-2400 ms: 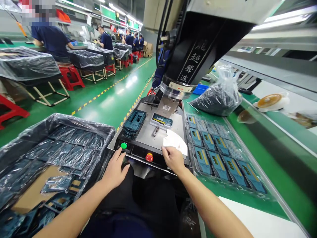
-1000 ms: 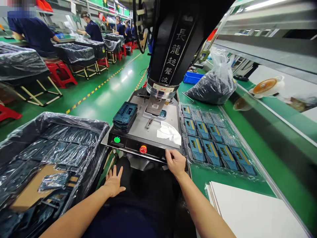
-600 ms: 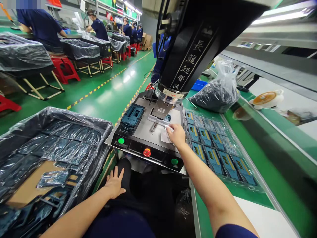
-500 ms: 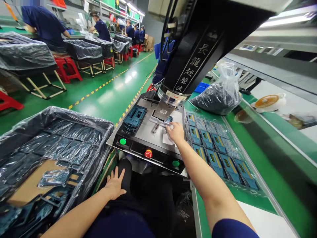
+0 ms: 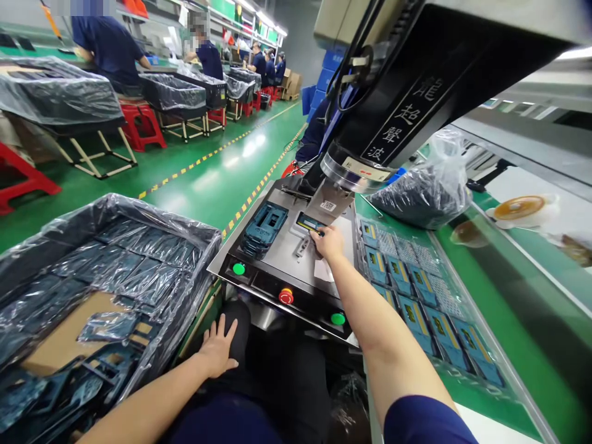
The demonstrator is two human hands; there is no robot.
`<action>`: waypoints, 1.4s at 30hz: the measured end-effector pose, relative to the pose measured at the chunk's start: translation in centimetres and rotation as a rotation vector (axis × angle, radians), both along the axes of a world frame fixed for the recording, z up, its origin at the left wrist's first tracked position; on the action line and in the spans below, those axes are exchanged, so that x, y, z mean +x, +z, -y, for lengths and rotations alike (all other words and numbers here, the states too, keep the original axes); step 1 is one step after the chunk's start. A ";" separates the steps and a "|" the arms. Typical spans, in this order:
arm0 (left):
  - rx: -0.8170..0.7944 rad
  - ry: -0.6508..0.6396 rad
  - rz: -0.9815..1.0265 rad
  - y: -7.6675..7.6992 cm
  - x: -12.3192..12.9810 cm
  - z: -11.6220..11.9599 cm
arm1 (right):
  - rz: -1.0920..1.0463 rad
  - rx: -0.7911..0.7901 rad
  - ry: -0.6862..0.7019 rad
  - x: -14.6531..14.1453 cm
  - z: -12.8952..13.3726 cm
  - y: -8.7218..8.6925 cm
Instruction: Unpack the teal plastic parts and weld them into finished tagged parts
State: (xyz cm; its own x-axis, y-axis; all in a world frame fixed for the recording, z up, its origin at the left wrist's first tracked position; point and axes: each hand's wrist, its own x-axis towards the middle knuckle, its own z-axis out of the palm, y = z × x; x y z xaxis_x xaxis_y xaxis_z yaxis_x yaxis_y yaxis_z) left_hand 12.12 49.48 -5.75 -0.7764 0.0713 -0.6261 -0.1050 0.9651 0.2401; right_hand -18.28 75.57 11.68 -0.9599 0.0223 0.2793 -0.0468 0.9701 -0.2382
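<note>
My right hand [image 5: 331,242] grips the near edge of a dark teal part [image 5: 311,222] under the metal head [image 5: 329,203] of a black press. The part has a yellowish strip and lies at the pale fixture. My left hand [image 5: 218,348] rests on my thigh, fingers spread, holding nothing. A stack of teal frames [image 5: 266,225] sits on the left of the machine's metal plate [image 5: 282,256]. Along the machine's front are two green buttons [image 5: 238,269] and a red button [image 5: 286,296].
A plastic-lined bin [image 5: 215,237] of teal parts stands at the left. Clear trays [image 5: 467,290] hold teal parts on the green bench at the right, with a plastic bag [image 5: 428,191] behind. Several people sit at benches at the back left.
The view has shifted, so the machine appears farther right. The dark teal part with the yellowish strip now shows at my right hand under the press head. My left hand stays on my thigh.
</note>
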 end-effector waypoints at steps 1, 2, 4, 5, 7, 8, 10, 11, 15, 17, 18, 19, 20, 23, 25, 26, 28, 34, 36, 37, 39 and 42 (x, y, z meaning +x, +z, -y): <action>0.005 0.001 0.003 -0.1 0.0 0.0 | -0.001 0.011 0.008 -0.1 0.1 0.1; 0.009 0.001 0.004 -0.1 0.0 0.0 | -0.004 0.024 0.018 -0.1 0.2 0.1; 0.012 -0.004 0.000 -0.4 0.1 0.1 | -0.020 0.060 0.049 0.1 0.3 0.2; 0.011 -0.007 -0.003 -0.5 0.1 0.1 | -0.030 0.079 0.066 0.2 0.3 0.2; 0.006 -0.013 -0.004 -0.7 0.1 0.1 | -0.052 0.108 0.082 0.4 0.4 0.2; 0.004 -0.015 -0.003 -0.7 0.1 0.1 | -0.062 0.118 0.081 0.5 0.5 0.3; -0.001 -0.020 0.000 -0.5 0.1 0.0 | -0.080 0.130 0.070 0.6 0.5 0.6; -0.002 -0.022 0.000 -0.4 0.1 0.0 | -0.085 0.132 0.069 0.6 0.5 0.8; 0.023 0.004 -0.020 -0.2 0.3 0.3 | -0.083 0.136 0.133 1.3 0.2 1.6; 0.060 0.038 -0.044 -0.3 0.4 0.7 | -0.105 0.119 0.211 2.7 -0.1 1.9; 0.084 0.067 -0.058 -0.3 0.3 1.0 | -0.126 0.097 0.255 3.8 -0.2 2.1; 0.113 0.102 -0.080 -0.2 0.3 1.3 | -0.153 0.063 0.296 5.2 -0.4 2.2; 0.148 0.140 -0.117 0.0 0.2 1.6 | -0.181 0.018 0.331 6.8 -0.5 2.5; 0.307 0.240 -0.326 1.9 -0.5 2.2 | -0.217 -0.166 0.391 12.5 -0.7 3.4; 0.451 0.303 -0.478 4.1 -1.3 2.0 | -0.163 -0.310 0.396 16.3 -0.7 4.1; 0.524 0.355 -0.520 5.5 -1.8 1.7 | -0.089 -0.388 0.371 18.0 -0.7 4.2; 0.717 0.488 -0.545 8.4 -2.7 0.7 | 0.140 -0.580 0.294 20.6 -0.7 4.1; 1.189 0.580 -0.305 15.1 -3.9 -3.7 | 0.787 -1.141 0.196 24.8 0.1 0.6; 1.228 0.555 -0.209 15.8 -3.8 -4.8 | 0.843 -1.204 0.195 25.6 0.5 -0.6; 1.222 0.550 -0.174 15.8 -3.7 -5.2 | 0.850 -1.216 0.196 26.0 0.6 -1.2; 1.186 0.575 -0.132 15.5 -3.4 -5.6 | 0.838 -1.209 0.215 26.5 0.6 -2.4; 1.122 0.642 -0.121 14.4 -3.0 -5.6 | 0.757 -1.129 0.274 27.0 0.2 -4.2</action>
State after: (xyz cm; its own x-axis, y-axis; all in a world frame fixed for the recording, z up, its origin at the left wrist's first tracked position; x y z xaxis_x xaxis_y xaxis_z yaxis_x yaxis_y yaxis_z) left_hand 9.13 55.04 8.65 -0.9142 0.1044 -0.3915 -0.3919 0.0176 0.9198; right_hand 8.68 75.36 7.52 -0.8783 -0.3267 -0.3490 0.2894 0.2179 -0.9321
